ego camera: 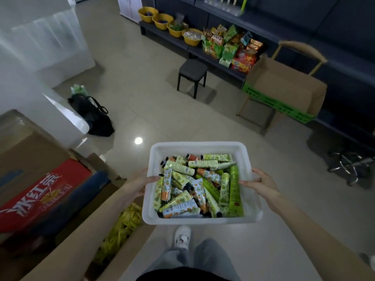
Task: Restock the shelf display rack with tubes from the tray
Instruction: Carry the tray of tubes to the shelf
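Both hands grip the tray [194,146]: the left hand [142,182] curls over its left rim and the right hand [261,182] over the right. The tubes [203,185] lie heaped inside, pointing every way, between the two grips. The clear rack [225,5] stands on the dark shelf [274,19], well ahead and to the right, on the right hand's side. Open floor [162,118] lies between. A stool [191,72] and a box [284,88] crowd the shelf's front, so the approach probably has to pass between them.
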The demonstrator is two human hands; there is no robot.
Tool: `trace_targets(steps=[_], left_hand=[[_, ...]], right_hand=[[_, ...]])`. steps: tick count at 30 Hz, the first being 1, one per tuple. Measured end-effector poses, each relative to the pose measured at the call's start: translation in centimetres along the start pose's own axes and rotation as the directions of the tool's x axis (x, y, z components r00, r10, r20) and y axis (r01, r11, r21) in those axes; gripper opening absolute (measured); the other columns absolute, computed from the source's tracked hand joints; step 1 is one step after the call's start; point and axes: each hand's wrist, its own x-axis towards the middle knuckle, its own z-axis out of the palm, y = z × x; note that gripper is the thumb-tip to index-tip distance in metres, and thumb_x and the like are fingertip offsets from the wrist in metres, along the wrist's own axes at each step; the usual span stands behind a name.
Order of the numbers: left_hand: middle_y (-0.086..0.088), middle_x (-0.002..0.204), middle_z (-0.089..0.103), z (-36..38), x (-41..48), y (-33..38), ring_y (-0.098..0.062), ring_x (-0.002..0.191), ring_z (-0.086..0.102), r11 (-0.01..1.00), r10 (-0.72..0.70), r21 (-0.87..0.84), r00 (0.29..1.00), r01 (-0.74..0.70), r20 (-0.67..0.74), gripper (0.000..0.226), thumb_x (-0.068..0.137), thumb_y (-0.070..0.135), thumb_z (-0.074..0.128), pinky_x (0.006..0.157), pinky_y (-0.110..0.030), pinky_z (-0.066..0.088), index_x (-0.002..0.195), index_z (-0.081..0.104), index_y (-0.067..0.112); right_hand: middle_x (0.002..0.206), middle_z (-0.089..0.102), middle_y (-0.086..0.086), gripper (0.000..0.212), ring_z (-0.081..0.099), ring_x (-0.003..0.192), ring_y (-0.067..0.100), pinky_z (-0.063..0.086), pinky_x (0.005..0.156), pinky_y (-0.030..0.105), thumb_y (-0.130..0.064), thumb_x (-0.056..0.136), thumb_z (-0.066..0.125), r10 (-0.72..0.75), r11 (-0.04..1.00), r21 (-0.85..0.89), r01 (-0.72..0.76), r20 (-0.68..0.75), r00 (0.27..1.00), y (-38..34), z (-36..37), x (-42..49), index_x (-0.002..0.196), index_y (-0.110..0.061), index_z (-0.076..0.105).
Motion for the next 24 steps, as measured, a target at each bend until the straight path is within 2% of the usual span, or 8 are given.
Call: trace_targets(steps=[2, 4, 7, 9, 13, 17, 20, 24], left_hand=[[-0.006, 0.115, 0.068, 0.6, 2.5, 3.0, -0.027, 0.104, 0.065, 0.999, 0.038, -0.016, 0.997, -0.039, -0.062, 0.080, 0.056, 0.040, 0.090, 0.091, -0.049, 0.054, 0.127, 0.056, 0.027], [-0.008, 0.116, 0.065, 1.3, 4.8, 6.1, -0.027, 0.102, 0.064, 0.996, 0.081, -0.019, 0.987, -0.084, -0.140, 0.070, 0.067, 0.035, 0.084, 0.089, -0.047, 0.053, 0.129, 0.052, 0.024], [-0.010, 0.116, 0.064, 2.1, 8.9, 10.4, -0.027, 0.101, 0.062, 0.993, 0.097, -0.051, 0.974, -0.110, -0.203, 0.061, 0.076, 0.027, 0.078, 0.090, -0.045, 0.053, 0.131, 0.051, 0.020], [-0.011, 0.115, 0.064, 2.5, 11.9, 13.1, -0.026, 0.100, 0.062, 0.992, 0.106, -0.047, 0.969, -0.119, -0.225, 0.059, 0.079, 0.025, 0.077, 0.085, -0.041, 0.053, 0.131, 0.050, 0.019], [-0.012, 0.112, 0.065, 2.9, 17.6, 18.1, -0.029, 0.099, 0.064, 0.995, 0.067, -0.045, 0.945, -0.086, -0.320, 0.058, 0.076, 0.025, 0.078, 0.079, -0.039, 0.053, 0.127, 0.051, 0.018], [-0.010, 0.114, 0.068, 3.0, 22.8, 25.1, -0.029, 0.100, 0.067, 0.995, 0.076, -0.027, 0.928, -0.093, -0.363, 0.069, 0.063, 0.040, 0.085, 0.085, -0.044, 0.055, 0.124, 0.058, 0.023], [-0.011, 0.113, 0.068, 3.5, 26.1, 30.1, -0.031, 0.101, 0.065, 0.987, 0.083, -0.093, 0.914, -0.130, -0.398, 0.067, 0.065, 0.031, 0.085, 0.090, -0.047, 0.053, 0.125, 0.057, 0.020], [-0.014, 0.113, 0.068, 3.1, 31.0, 35.4, -0.033, 0.100, 0.066, 0.983, 0.042, -0.145, 0.904, -0.113, -0.425, 0.057, 0.073, 0.022, 0.082, 0.088, -0.045, 0.053, 0.124, 0.058, 0.017]], right_hand=[[0.114, 0.059, 0.018, 0.083, 0.058, 0.105, 0.029, 0.046, 0.088, 0.034, -0.022, 0.069, 0.084, -0.022, 0.999, 0.032, 0.022, -0.016, 1.000, -2.5, -0.9, 3.1, 0.140, -0.017, 0.042], [0.115, 0.058, 0.018, 0.084, 0.059, 0.106, 0.030, 0.047, 0.088, 0.034, -0.021, 0.069, 0.084, -0.038, 0.998, 0.045, 0.038, -0.012, 0.999, -5.0, -1.7, 6.5, 0.140, -0.017, 0.042], [0.113, 0.058, 0.015, 0.076, 0.059, 0.102, 0.027, 0.047, 0.070, 0.027, -0.019, 0.071, 0.082, -0.055, 0.995, 0.087, 0.053, 0.017, 0.998, -9.0, -2.8, 11.9, 0.138, -0.015, 0.044], [0.112, 0.061, 0.012, 0.070, 0.060, 0.097, 0.024, 0.048, 0.066, 0.027, -0.019, 0.072, 0.081, -0.065, 0.991, 0.123, 0.060, 0.040, 0.997, -11.8, -3.2, 16.1, 0.133, -0.016, 0.047], [0.106, 0.065, 0.010, 0.060, 0.063, 0.097, 0.027, 0.049, 0.091, 0.049, -0.025, 0.068, 0.084, -0.077, 0.990, 0.127, 0.062, 0.121, 0.990, -17.4, -4.1, 24.9, 0.119, -0.022, 0.052], [0.115, 0.061, 0.006, 0.057, 0.060, 0.101, 0.025, 0.048, 0.088, 0.041, -0.028, 0.069, 0.083, -0.106, 0.992, 0.082, 0.091, 0.203, 0.973, -24.6, -5.9, 32.6, 0.114, -0.029, 0.047], [0.121, 0.056, 0.004, 0.060, 0.057, 0.106, 0.024, 0.046, 0.079, 0.036, -0.030, 0.069, 0.083, -0.151, 0.986, 0.098, 0.134, 0.196, 0.969, -30.2, -7.2, 37.8, 0.118, -0.029, 0.047], [0.119, 0.056, 0.003, 0.058, 0.055, 0.105, 0.023, 0.046, 0.085, 0.037, -0.029, 0.069, 0.083, -0.141, 0.988, 0.095, 0.122, 0.224, 0.964, -35.8, -7.7, 43.6, 0.116, -0.030, 0.048]])
